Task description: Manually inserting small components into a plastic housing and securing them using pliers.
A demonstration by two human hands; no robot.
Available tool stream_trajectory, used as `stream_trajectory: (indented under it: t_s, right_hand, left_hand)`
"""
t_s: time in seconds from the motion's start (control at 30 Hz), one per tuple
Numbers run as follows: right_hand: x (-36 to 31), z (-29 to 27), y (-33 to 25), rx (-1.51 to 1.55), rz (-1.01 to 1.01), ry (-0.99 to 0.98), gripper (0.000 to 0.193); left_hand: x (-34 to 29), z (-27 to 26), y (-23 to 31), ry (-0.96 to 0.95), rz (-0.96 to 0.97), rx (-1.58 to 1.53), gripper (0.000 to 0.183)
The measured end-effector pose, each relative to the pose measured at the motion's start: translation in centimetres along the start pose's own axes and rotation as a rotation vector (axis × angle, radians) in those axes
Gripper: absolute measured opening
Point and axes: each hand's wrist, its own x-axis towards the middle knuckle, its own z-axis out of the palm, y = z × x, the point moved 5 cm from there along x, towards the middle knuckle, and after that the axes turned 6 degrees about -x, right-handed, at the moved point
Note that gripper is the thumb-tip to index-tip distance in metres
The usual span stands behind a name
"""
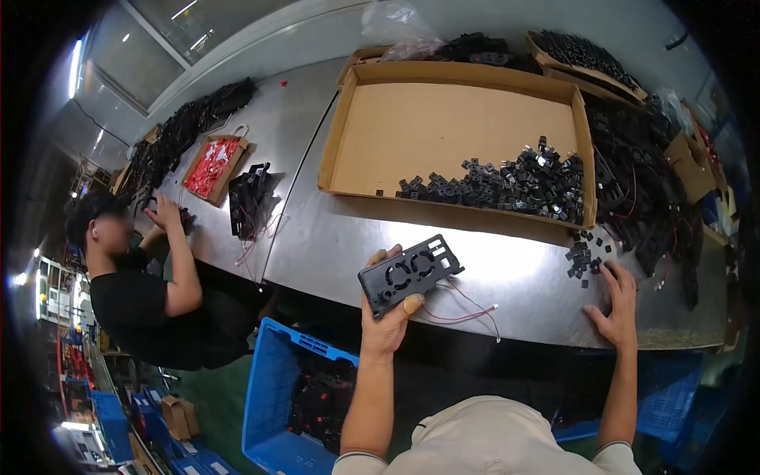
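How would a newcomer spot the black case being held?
Start at the metal table and its big cardboard box. On the box's near side, the camera wearer's left hand grips the case. Unlike the loose black pieces by the right hand, it is a broad slab with curved cut-outs.

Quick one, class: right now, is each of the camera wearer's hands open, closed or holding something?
Left hand: closed around a black plastic housing.
Right hand: open, beside small black pieces on the metal table.
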Motion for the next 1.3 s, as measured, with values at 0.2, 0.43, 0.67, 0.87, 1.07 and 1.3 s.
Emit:
stream_trajectory:
  t_s: [0.2, 0.43, 0.67, 0.87, 1.07, 1.3]
  right_hand:
    - [0.2, -0.1, -0.1, 0.022, -0.013, -0.002, 0.076]
    - [0.2, 0.0, -0.2, 0.012, -0.002, -0.006, 0.076]
    - [0.2, -0.2, -0.3, 0.002, -0.022, -0.018, 0.078]
    - [0.2, -0.2, -0.1, -0.006, -0.038, 0.003, 0.077]
    - [0.1, -0.4, -0.4, 0.023, -0.031, 0.0, 0.076]
    - [0.2, -0.1, -0.4, 0.023, -0.078, 0.037, 0.08]
  left_hand:
    - [0.3, 0.4, -1.0, -0.006, -0.011, 0.021, 0.088]
    - [0.8, -0.1, -1.0, 0.021, -0.012, -0.034, 0.088]
    - [1.4, -1.1, 0.6, 0.028, 0.025, 0.009, 0.09]
    - [1.5, -1.7, 1.0, 0.033, 0.04, 0.034, 0.089]
    - [1.4, -0.8, 2.1, 0.034, 0.051, 0.063, 0.093]
    - [0.6, -1.1, 4.1, -0.005, 0.108, 0.257, 0.091]
